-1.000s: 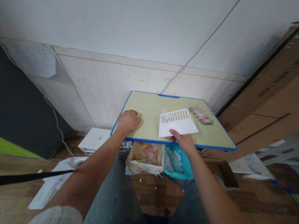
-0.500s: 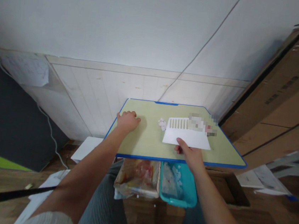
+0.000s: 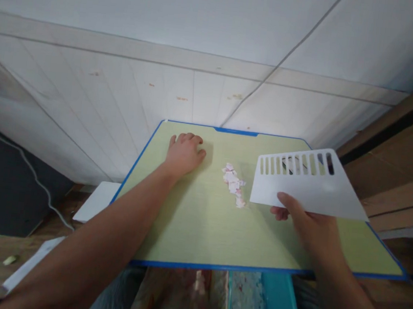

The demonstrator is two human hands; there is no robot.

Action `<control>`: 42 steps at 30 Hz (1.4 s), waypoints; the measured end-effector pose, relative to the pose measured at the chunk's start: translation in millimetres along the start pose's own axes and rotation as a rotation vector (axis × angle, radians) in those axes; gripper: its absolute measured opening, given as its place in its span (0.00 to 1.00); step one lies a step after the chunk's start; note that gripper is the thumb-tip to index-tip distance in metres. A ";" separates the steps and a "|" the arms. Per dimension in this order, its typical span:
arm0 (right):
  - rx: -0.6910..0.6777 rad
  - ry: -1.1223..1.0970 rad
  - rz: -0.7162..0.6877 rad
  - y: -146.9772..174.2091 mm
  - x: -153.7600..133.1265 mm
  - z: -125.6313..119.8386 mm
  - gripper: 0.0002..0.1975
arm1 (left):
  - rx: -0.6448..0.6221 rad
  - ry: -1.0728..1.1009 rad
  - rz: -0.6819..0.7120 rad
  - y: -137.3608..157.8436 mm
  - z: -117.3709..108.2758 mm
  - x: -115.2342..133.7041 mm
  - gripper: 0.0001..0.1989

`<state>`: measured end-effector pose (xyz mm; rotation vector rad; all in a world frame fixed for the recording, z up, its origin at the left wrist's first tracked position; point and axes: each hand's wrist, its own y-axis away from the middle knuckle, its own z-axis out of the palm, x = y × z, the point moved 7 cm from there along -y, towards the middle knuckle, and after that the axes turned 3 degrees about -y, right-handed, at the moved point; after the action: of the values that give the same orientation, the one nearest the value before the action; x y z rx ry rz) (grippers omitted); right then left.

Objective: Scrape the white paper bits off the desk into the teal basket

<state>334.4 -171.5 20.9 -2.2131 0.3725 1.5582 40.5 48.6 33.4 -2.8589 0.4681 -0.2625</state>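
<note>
My right hand (image 3: 309, 227) grips a flat white panel (image 3: 300, 191) by its near edge, thumb on top and fingers curled beneath. A row of slots runs along the panel's far side, and a few dark shapes show through some of them. The panel is tilted over the right part of a pale yellow-green table (image 3: 192, 222) with a blue rim. Just left of it lies a small strip of torn white and pinkish paper scraps (image 3: 232, 181). Over the table's left part, my left hand (image 3: 185, 154) is palm down with fingers apart, holding nothing.
Below the table's front edge are a turquoise basket (image 3: 282, 305) and a plastic-lined container (image 3: 150, 296). Large cardboard boxes (image 3: 412, 161) stand at the right. A grey cable (image 3: 286, 57) runs down the white wall behind. A white flat piece (image 3: 96, 202) is at the left.
My right hand has moved the panel to the right, away from the scraps, and more scraps show. The view has come closer to the table. My left hand stays over the left part.
</note>
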 end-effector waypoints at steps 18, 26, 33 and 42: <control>0.140 0.154 -0.034 17.5 8.1 -21.8 0.16 | -0.057 0.037 0.014 0.9 0.4 7.4 0.22; 0.088 0.144 -0.004 15.0 23.4 -28.7 0.17 | -0.068 0.042 0.013 -1.9 3.8 5.1 0.22; 0.042 0.182 -0.015 32.8 16.3 -20.7 0.22 | -0.073 0.053 0.009 -0.7 2.9 6.2 0.23; 0.003 0.086 -0.008 84.7 1.4 18.1 0.26 | -0.090 0.055 -0.005 -0.5 3.2 8.5 0.23</control>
<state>282.7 -237.6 -0.5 -2.2818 0.3904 1.4600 49.2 46.9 31.7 -2.9475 0.4949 -0.3298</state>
